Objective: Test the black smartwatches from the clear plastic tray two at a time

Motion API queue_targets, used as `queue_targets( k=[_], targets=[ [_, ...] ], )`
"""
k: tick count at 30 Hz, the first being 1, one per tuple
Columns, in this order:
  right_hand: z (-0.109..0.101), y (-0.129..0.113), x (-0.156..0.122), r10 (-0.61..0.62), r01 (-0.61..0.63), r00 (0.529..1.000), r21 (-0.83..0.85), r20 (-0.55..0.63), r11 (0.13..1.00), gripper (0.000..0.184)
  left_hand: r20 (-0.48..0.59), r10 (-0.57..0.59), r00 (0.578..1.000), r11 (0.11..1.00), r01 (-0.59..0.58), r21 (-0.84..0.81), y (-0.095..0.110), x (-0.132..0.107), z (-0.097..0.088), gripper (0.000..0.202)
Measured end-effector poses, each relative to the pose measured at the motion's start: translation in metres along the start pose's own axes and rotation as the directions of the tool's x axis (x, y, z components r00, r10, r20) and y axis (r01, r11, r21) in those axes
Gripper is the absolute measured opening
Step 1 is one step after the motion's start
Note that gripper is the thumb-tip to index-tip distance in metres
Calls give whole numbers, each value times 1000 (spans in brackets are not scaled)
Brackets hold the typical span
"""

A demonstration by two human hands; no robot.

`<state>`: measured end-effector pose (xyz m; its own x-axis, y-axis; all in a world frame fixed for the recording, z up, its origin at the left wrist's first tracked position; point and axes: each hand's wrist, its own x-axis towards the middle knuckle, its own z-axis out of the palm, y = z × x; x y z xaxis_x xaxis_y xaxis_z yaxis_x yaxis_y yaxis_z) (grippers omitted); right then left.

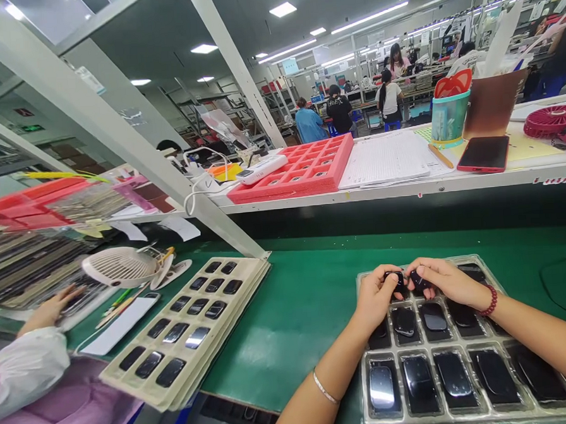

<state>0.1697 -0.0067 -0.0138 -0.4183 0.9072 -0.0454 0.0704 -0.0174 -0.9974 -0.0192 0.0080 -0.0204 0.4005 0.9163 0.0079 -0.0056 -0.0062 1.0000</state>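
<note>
Over the far rows of a clear plastic tray (482,347), my two hands are side by side. My left hand (375,296) pinches a small black glossy piece (397,283) between thumb and fingers. Another small dark piece (417,282) sits in the closed fingers of my right hand (450,282), partly covered by them. Both look like rounded smartwatch bodies, though their details are too small to make out. Beneath my hands, the tray's pockets hold several black rounded-rectangular pieces (455,375) with shiny faces.
To the left, stacked cream trays (176,347) carry similar black pieces. Beyond them are a white fan (119,266) and a co-worker's hand (55,306). A shelf (386,191) crosses ahead, bearing a red foam tray (305,182), papers (387,156) and a phone (483,154).
</note>
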Motion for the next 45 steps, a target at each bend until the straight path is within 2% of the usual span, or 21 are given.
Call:
queue_targets(
  k=[4,6,8,12,18,23,27,31,35,38,42,45],
  targets=[
    [1,-1,0,-34,30,999,-98,-35,995,23,12,50,999,998,-51,22,-5,1,0,24],
    [1,0,0,-58,51,997,-128,-53,990,33,4,77,997,996,-77,54,-6,1,0,31],
    [0,1,0,-39,35,998,-101,-43,994,37,-19,83,996,993,-81,91,-5,1,0,28],
    [-2,2,1,25,-26,999,-32,-32,999,30,-50,49,998,993,-43,113,-3,0,-2,19],
    [1,-1,0,-26,24,999,-102,-21,995,27,-52,42,998,994,-37,107,-5,1,-2,37],
    [1,0,0,46,-45,999,-75,1,996,35,-45,68,997,990,-62,126,-7,1,-1,22],
    [0,1,0,-19,20,1000,-64,11,998,37,-42,88,995,987,-81,141,-4,0,-1,39],
    [-1,3,2,17,-17,1000,-30,6,999,32,-22,69,997,994,-67,88,-1,0,-2,24],
    [-1,3,1,24,-23,999,12,-27,1000,36,-67,52,996,995,-46,84,-1,0,-2,30],
    [0,1,1,20,-22,999,-37,-50,999,42,-46,60,997,997,-58,50,-2,0,0,46],
    [0,-1,0,59,-59,998,1,-22,998,33,-9,54,998,996,-53,74,-1,0,-1,27],
    [-1,0,1,71,-69,997,61,-25,996,35,-34,52,998,991,-48,124,-1,0,-2,30]
  ],
)
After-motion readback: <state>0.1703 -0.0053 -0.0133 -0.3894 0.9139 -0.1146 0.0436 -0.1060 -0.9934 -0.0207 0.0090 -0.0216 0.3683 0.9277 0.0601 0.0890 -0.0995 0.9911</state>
